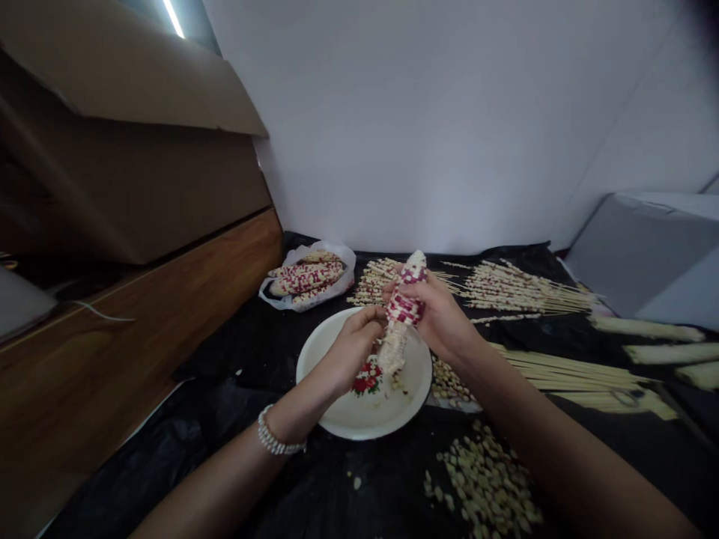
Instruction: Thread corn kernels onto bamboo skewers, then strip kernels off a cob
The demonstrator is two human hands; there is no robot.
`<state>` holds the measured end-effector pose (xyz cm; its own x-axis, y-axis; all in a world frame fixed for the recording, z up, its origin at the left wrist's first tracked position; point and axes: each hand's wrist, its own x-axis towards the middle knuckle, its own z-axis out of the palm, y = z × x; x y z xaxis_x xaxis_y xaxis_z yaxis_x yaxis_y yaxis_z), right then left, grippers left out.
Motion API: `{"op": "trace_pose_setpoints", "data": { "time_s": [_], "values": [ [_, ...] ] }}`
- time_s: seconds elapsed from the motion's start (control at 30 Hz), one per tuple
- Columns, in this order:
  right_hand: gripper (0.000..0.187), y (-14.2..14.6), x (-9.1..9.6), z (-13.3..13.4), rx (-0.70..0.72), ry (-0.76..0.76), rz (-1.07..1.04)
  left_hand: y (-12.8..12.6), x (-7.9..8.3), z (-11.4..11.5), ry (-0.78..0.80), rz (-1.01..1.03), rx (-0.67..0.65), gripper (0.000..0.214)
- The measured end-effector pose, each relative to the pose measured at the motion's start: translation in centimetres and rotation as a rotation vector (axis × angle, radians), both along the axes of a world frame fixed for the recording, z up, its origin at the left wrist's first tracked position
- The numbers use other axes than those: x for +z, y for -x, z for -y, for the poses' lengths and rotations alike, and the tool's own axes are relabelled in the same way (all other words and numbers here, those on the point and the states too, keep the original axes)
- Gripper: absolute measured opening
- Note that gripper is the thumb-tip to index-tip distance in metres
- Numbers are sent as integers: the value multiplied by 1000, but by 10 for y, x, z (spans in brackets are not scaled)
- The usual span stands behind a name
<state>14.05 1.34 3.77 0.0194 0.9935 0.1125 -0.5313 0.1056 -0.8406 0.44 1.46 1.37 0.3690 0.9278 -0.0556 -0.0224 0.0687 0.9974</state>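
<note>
An ear of corn with white and purple kernels stands tilted over a white basin. Kernels cover its upper part, while the lower part is a bare, pale cob. My right hand is wrapped round the upper right side of the ear. Close to the cob's left side, my left hand has its fingers curled in; whether a kernel is between them is hidden. Inside the basin, a few loose kernels and bits lie by a red flower print.
A plastic bag with corn ears lies behind the basin. Kernel-threaded sticks, bare sticks and stripped cobs are on the right. Loose pale kernels lie in front on black sheeting. A cardboard box stands left.
</note>
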Motion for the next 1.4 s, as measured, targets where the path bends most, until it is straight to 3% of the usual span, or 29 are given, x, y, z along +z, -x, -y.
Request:
{"op": "trace_pose_setpoints", "data": {
  "time_s": [0.17, 0.3, 0.53, 0.6, 0.8, 1.0, 1.1, 1.3, 1.4],
  "values": [
    [32, -1, 1, 0, -12, -5, -13, 3, 6, 2, -11, 30, -45, 13],
    [30, 1, -3, 0, -10, -19, -3, 1, 2, 1, -55, -22, -6, 9],
    [30, 1, -1, 1, 23, 0, -3, 0, 0, -2, 60, 31, -4, 6],
    [29, -1, 1, 0, -4, -6, -6, 2, 4, -1, -39, -1, 50, 8],
    [28, -3, 0, -4, -75, -44, 10, 3, 9, 7, -571, -265, 192, 11],
    [30, -1, -4, -4, -63, -52, 22, 3, -3, 2, -685, -309, 203, 9],
    [31, 0, -3, -3, -44, -52, 28, 5, -5, -4, -589, -251, 214, 14],
    [31, -2, -1, -2, -65, -62, 51, 6, 7, -2, 142, 92, -54, 20],
    [31, -3, -4, -3, -70, -86, 78, 5, 9, 1, 257, 154, -137, 17]
  ]
}}
